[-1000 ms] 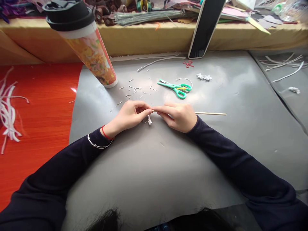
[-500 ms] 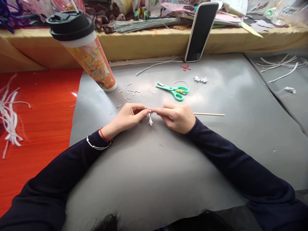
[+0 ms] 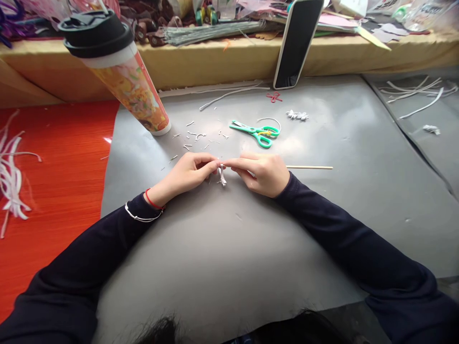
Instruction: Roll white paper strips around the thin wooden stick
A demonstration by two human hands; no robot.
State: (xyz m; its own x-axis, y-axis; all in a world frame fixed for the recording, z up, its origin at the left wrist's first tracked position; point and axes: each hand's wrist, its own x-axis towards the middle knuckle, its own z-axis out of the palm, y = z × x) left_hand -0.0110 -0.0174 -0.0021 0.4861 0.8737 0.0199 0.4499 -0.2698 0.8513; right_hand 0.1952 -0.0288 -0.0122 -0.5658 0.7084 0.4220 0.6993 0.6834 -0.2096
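Between my fingertips, near the middle of the view, hangs a small white piece of knotted cord (image 3: pixel 223 177). My left hand (image 3: pixel 191 172) pinches its top between thumb and forefinger. My right hand (image 3: pixel 263 173) touches the top from the other side with its outstretched forefinger, and its other fingers are curled. A thin wooden stick (image 3: pixel 310 167) lies level and passes out of sight behind my right hand; whether the hand grips it is hidden. Green-handled scissors (image 3: pixel 255 132) lie just beyond my hands, and white cord scraps (image 3: pixel 199 137) are scattered to their left.
A tall cup (image 3: pixel 132 91) with a black lid stands at the back left. A phone (image 3: pixel 298 45) leans on the cloth-covered ledge (image 3: pixel 215 62). Beyond the scissors are a red knot (image 3: pixel 274 97) and white knots (image 3: pixel 297 115). White strips (image 3: pixel 14 179) lie far left.
The whole view has shifted slightly, so everything appears a little further left and up. Both hands keep nearly the same pose around the white piece.
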